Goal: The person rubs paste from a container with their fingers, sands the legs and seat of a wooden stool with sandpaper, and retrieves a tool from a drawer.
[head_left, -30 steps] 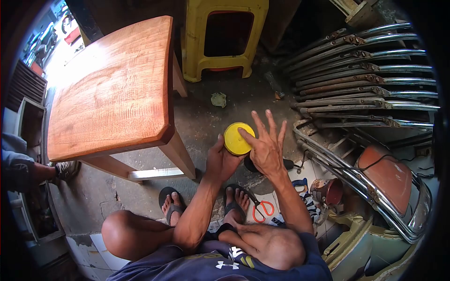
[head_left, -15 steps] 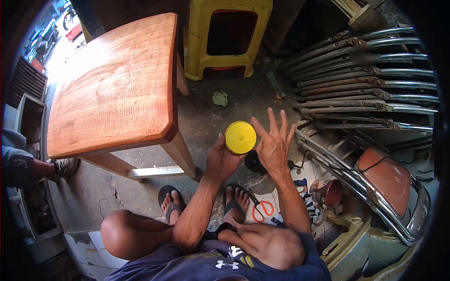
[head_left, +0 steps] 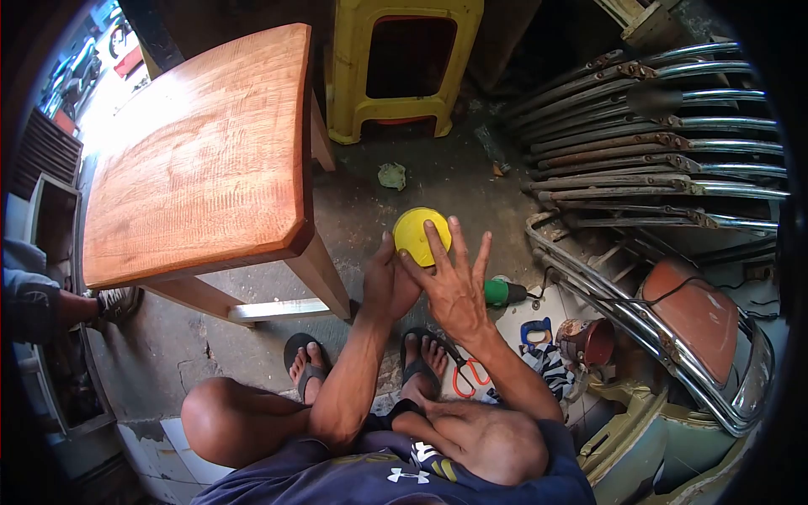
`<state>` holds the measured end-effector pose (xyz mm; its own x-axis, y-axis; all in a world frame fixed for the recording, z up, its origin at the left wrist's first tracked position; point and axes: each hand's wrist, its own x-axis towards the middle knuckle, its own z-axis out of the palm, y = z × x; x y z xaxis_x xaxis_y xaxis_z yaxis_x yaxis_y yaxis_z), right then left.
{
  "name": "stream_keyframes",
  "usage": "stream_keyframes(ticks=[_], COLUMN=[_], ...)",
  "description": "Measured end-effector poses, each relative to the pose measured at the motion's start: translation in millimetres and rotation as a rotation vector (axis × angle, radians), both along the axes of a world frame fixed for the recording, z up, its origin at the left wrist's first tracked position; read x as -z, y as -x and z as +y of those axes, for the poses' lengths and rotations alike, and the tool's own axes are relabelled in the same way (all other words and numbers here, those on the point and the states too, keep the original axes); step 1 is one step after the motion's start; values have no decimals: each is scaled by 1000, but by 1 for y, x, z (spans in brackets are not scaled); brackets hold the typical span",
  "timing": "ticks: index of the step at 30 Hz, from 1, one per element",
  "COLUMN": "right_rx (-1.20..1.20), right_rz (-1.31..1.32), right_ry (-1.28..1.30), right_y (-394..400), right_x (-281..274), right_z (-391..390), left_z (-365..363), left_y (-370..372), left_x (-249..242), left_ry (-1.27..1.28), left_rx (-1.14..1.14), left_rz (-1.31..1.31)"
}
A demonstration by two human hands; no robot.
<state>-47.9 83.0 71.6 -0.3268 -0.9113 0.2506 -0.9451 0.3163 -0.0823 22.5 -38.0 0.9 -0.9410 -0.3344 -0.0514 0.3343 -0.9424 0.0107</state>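
Note:
A round yellow disc is held up in front of me, its flat face toward the camera. My left hand grips it from below at the lower left, thumb pointing up beside its edge. Over the disc's lower right part lies my right hand, fingers spread, with the index fingertip on the yellow face. A wooden stool with an orange-brown top stands to the left. Below my right hand, red-handled scissors lie on the floor by my foot.
A yellow plastic stool stands ahead. Stacked metal chair frames fill the right side. A green tool, a blue-handled tool and a reddish pot are at the right. Another person's leg shows at far left.
My right hand has moved left onto the disc. The disc has shifted slightly left and up with my left hand. The green tool has come into view.

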Motion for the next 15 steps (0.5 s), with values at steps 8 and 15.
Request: stream_keyframes(ticks=[8,15], right_rx=[-19,87], right_rz=[-87,-131], right_ry=[36,173], right_y=[-2,10], right_x=[5,-6], right_z=[-1,10], left_z=[-2,4], left_y=[-3,-4], left_x=[-5,-21], left_ry=[55,3], left_rx=[-39,-34], left_rz=[-104,-28])
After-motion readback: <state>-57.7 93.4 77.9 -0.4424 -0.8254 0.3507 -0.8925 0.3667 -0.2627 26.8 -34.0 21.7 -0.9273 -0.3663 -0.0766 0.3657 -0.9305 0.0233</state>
